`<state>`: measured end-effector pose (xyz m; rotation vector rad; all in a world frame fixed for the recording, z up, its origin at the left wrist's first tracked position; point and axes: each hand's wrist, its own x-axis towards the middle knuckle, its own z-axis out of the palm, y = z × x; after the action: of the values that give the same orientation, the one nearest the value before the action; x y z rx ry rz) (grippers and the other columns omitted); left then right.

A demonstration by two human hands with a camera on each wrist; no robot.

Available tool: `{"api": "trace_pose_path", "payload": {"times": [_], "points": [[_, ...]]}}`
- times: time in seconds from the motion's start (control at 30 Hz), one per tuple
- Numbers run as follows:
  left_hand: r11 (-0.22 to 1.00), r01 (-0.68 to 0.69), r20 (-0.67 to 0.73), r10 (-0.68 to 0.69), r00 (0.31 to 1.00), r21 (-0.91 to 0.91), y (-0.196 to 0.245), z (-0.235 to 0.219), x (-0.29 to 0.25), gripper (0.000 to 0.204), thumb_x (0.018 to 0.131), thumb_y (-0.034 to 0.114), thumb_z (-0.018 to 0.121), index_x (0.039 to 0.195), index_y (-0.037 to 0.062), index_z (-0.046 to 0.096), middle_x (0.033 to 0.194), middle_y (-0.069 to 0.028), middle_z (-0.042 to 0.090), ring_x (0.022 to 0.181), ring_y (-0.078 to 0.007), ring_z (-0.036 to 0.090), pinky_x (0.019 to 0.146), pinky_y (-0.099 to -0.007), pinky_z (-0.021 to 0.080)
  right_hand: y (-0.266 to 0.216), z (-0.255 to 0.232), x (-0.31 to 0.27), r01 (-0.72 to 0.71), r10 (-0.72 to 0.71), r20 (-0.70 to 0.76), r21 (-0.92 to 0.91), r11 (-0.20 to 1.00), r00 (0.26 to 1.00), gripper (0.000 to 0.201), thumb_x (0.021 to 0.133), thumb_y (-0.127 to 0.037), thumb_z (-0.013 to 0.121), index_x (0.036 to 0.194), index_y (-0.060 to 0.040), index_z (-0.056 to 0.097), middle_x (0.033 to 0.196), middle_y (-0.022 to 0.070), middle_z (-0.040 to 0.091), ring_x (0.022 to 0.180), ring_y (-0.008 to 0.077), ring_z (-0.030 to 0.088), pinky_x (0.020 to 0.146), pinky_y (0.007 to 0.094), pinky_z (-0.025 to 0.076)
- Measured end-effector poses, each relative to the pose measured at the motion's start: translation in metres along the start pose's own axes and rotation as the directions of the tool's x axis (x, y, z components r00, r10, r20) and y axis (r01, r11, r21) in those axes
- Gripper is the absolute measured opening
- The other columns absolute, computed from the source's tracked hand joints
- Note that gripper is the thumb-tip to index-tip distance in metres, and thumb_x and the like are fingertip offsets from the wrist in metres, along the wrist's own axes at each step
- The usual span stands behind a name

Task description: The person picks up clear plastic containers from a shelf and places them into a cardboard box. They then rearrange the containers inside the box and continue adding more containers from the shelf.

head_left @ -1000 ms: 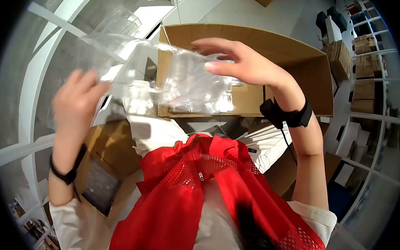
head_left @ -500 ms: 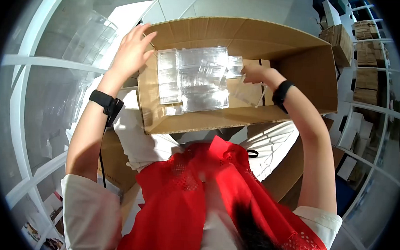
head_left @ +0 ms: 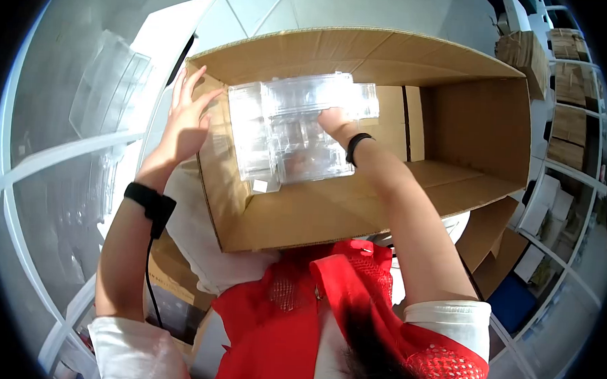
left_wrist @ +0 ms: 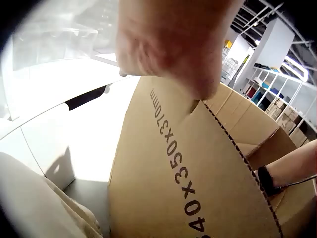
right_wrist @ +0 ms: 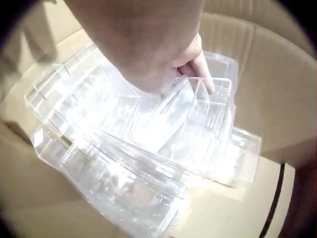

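Sitting open on the person's lap was a big cardboard box (head_left: 357,212), with brown walls and numbers printed on its side. A pile of clear plastic trays (head_left: 289,131) lay inside the box, at its far left end, stacked one on another. The left hand (head_left: 184,120) rested flat against the outside of the box's left wall, fingers straight and spread, holding nothing. The right hand (head_left: 333,120) reached down into the box and pressed on the top tray, its fingers tucked into the tray's hollow. A black band (head_left: 355,146) sat on that wrist.
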<state>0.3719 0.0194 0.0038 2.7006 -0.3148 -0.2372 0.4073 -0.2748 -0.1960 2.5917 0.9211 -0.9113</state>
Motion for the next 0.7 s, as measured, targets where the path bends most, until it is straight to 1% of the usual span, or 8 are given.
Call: {"api": "trace_pose_path", "payload": {"times": [0.17,0.2,0.33,0.43,0.47,0.57,0.6,0.7], "points": [[0.999,-0.033,-0.006,0.033,0.999,0.022,0.003,0.000,0.002,0.052,0.067,-0.013,0.047,0.113,0.0101,0.056,0.143,-0.0129,0.022,0.136,-0.0371,0.009,0.108,-0.0480,0.019,-0.006,0.064,0.067,-0.060,0.063,0.029,-0.089,0.994,0.998,0.019,0.080,-0.017,0.054,0.088,-0.0080,0.070,0.090,0.0097,0.068,0.081,0.0313,0.066,0.057,0.0541,0.053],[0.999,-0.046,-0.009,0.047,0.999,0.029,0.003,0.000,0.002,0.052,0.067,-0.013,0.047,0.113,0.0099,0.056,0.143,-0.0131,0.022,0.135,-0.0376,0.009,0.108,-0.0483,0.019,-0.008,0.006,0.023,-0.104,0.115,0.114,-0.099,0.990,0.987,0.015,0.078,-0.011,0.057,0.086,-0.0091,0.069,0.087,0.0063,0.068,0.080,0.0213,0.066,0.058,0.0416,0.054],[0.997,-0.069,0.000,0.069,0.998,0.038,0.007,-0.003,0.002,0.050,0.069,-0.012,0.048,0.114,0.0080,0.055,0.142,-0.0145,0.022,0.135,-0.0397,0.009,0.108,-0.0493,0.018,-0.010,0.061,0.024,-0.055,-0.008,-0.335,-0.179,0.982,0.942,0.020,0.076,-0.009,0.053,0.091,-0.0038,0.064,0.095,0.0123,0.064,0.078,0.0243,0.065,0.061,0.0398,0.054],[0.995,-0.085,-0.003,0.085,0.996,0.055,0.004,-0.002,0.001,0.048,0.069,-0.011,0.049,0.114,0.0072,0.055,0.142,-0.0150,0.022,0.134,-0.0406,0.009,0.108,-0.0494,0.019,-0.016,0.052,-0.011,0.219,-0.255,-0.358,-0.141,0.966,0.898,0.025,0.076,-0.009,0.052,0.098,0.0012,0.060,0.113,0.0170,0.056,0.081,0.0285,0.064,0.061,0.0390,0.055],[0.994,-0.095,-0.005,0.096,0.995,0.057,0.004,-0.002,0.001,0.048,0.069,-0.010,0.049,0.114,0.0070,0.055,0.142,-0.0152,0.022,0.134,-0.0410,0.009,0.108,-0.0495,0.019,-0.020,0.042,-0.015,0.290,-0.287,-0.038,0.128,0.949,0.957,0.032,0.081,-0.011,0.050,0.111,-0.0009,0.056,0.128,0.0186,0.044,0.105,0.0336,0.055,0.078,0.0480,0.050],[0.990,-0.108,0.000,0.109,0.994,0.093,0.006,-0.004,0.001,0.048,0.069,-0.010,0.050,0.114,0.0068,0.055,0.141,-0.0157,0.023,0.134,-0.0418,0.009,0.108,-0.0495,0.019,-0.030,0.054,-0.028,0.364,-0.361,0.075,-0.030,0.931,0.929,0.040,0.085,-0.014,0.046,0.125,-0.0111,0.049,0.132,0.0183,0.040,0.125,0.0365,0.036,0.096,0.0579,0.033],[0.987,-0.111,0.004,0.111,0.994,0.115,0.005,-0.004,0.001,0.048,0.069,-0.010,0.051,0.113,0.0065,0.055,0.141,-0.0159,0.023,0.134,-0.0419,0.010,0.107,-0.0500,0.021,-0.036,0.060,-0.023,0.304,-0.290,0.137,-0.095,0.948,0.947,0.045,0.091,-0.026,0.042,0.136,-0.0238,0.037,0.145,0.0140,0.024,0.134,0.0311,0.022,0.099,0.0585,0.022],[0.982,-0.108,0.016,0.107,0.994,0.157,0.005,-0.003,0.002,0.048,0.069,-0.010,0.051,0.113,0.0064,0.055,0.141,-0.0156,0.023,0.134,-0.0419,0.010,0.107,-0.0502,0.022,-0.047,0.063,0.000,0.243,-0.236,0.075,-0.114,0.963,0.969,0.044,0.091,-0.026,0.044,0.134,-0.0222,0.041,0.144,0.0131,0.027,0.133,0.0301,0.024,0.098,0.0561,0.023]]}}
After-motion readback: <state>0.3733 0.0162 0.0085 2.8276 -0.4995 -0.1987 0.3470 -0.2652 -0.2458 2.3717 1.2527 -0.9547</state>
